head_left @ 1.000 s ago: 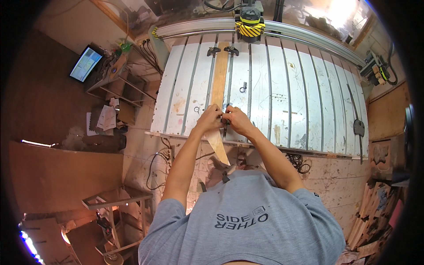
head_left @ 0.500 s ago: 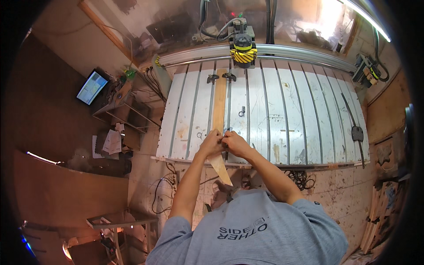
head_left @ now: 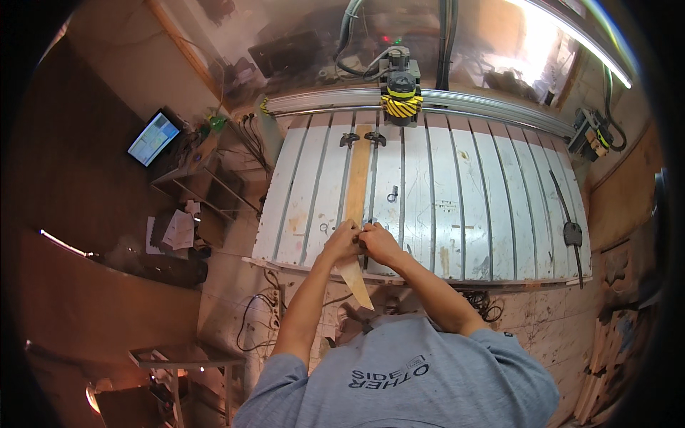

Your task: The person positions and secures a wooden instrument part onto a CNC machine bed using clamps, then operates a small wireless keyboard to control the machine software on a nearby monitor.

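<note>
A long, narrow wooden board (head_left: 359,178) lies lengthwise on the slotted white bed (head_left: 428,207) of a machine, its pointed near end jutting past the front edge. Over the board's near part, my left hand (head_left: 342,241) is closed, fingers curled in. My right hand (head_left: 380,244) meets it at the board's right edge, also closed, with fingertips together. A small dark piece shows at the right fingertips, but the fingers mostly hide what is between the hands. At the far end, a black clamp (head_left: 348,140) sits on the left side of the board and another black clamp (head_left: 376,139) on the right.
A spindle head (head_left: 401,100) with yellow-black stripes hangs from the gantry rail (head_left: 485,104) behind the board. A small metal fitting (head_left: 392,193) lies right of the board. A dark strap-like piece (head_left: 571,232) rests along the bed's right side. A monitor (head_left: 153,138) stands at left; cables (head_left: 485,307) lie below.
The whole view has shifted a little, so the bed sits lower in the picture. Both hands stay together at the same part of the board, with only slight finger movement.
</note>
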### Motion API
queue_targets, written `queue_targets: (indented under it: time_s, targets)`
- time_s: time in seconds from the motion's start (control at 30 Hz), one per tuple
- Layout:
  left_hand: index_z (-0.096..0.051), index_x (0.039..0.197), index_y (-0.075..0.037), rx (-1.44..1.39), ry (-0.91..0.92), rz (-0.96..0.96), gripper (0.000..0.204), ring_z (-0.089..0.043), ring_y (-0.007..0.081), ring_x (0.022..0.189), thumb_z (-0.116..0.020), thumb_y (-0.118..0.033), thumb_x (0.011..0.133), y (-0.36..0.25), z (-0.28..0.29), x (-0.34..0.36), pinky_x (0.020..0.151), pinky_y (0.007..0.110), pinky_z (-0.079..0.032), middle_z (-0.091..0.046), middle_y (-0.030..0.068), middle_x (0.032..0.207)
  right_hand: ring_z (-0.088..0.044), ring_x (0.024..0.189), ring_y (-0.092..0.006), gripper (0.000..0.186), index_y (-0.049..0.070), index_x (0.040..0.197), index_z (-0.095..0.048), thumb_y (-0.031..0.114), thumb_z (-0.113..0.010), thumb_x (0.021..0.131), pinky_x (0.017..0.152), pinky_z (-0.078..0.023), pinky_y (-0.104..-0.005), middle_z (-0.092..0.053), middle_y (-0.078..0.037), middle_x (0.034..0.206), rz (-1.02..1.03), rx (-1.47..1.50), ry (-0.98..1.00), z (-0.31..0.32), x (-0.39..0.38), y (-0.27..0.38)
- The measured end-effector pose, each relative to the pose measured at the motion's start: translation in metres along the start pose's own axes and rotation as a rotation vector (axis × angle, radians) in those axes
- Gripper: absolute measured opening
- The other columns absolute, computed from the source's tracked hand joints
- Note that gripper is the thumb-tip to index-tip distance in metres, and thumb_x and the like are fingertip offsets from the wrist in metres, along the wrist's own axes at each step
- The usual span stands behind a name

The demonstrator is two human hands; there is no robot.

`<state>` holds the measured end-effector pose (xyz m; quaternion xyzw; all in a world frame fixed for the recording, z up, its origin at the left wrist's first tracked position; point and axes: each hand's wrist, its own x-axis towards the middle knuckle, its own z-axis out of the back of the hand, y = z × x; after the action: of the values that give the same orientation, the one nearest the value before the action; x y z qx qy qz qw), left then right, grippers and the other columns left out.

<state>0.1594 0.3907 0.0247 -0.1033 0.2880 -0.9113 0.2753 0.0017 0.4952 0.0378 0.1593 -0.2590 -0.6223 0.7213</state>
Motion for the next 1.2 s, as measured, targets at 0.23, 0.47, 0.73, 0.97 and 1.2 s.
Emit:
queue_targets:
  time_s: [0.23,0.47,0.73,0.97,1.2]
  targets:
    - [-0.076,0.097,-0.011,-0.031,-0.001,-0.043,0.038,-0.056,0.0307,0.107,-0.089,-0.026,0.065,0.008,-0.004,-0.002,0.091,0.04,-0.049,-0.058,0.01,0.106,-0.066,0.098,-0.0404,0.029,0.002,0.094,-0.069,0.025,-0.078,0.079,0.084,-0.056,-0.0467,-0.068,-0.021,0.102,-0.431,-0.041,0.007,0.015,-0.002,0.021]
    - [-0.077,0.099,-0.011,-0.012,0.024,0.001,0.041,-0.056,0.0301,0.108,-0.091,-0.028,0.064,-0.007,0.002,-0.001,0.091,0.04,-0.05,-0.058,0.0099,0.107,-0.065,0.101,-0.0389,0.025,0.006,0.099,-0.071,0.024,-0.075,0.083,0.09,-0.054,-0.0446,-0.069,-0.02,0.102,0.022,-0.03,0.001,0.009,-0.004,0.008]
    - [-0.077,0.098,-0.009,-0.054,0.012,-0.043,0.044,-0.058,0.0292,0.105,-0.092,-0.03,0.062,0.004,0.001,-0.004,0.09,0.039,-0.05,-0.058,0.0105,0.105,-0.066,0.096,-0.0416,0.018,0.002,0.093,-0.069,0.016,-0.071,0.082,0.084,-0.054,-0.0501,-0.07,-0.02,0.096,-0.311,-0.09,0.027,0.02,0.0,0.028]
    - [-0.077,0.096,-0.009,-0.039,0.033,-0.01,0.043,-0.059,0.029,0.103,-0.091,-0.034,0.064,-0.002,0.001,-0.001,0.087,0.039,-0.05,-0.059,0.0105,0.102,-0.065,0.094,-0.0408,0.016,0.001,0.094,-0.069,0.01,-0.065,0.082,0.084,-0.053,-0.0494,-0.067,-0.02,0.099,-0.179,0.044,-0.079,0.016,-0.008,0.016]
    - [-0.078,0.099,-0.011,-0.085,0.011,-0.008,0.04,-0.061,0.0305,0.099,-0.089,-0.028,0.064,0.0,0.003,-0.003,0.085,0.04,-0.051,-0.06,0.0113,0.1,-0.066,0.095,-0.0399,0.028,-0.002,0.091,-0.068,0.024,-0.07,0.081,0.084,-0.053,-0.048,-0.067,-0.024,0.098,-0.31,-0.111,0.068,0.013,0.001,0.014]
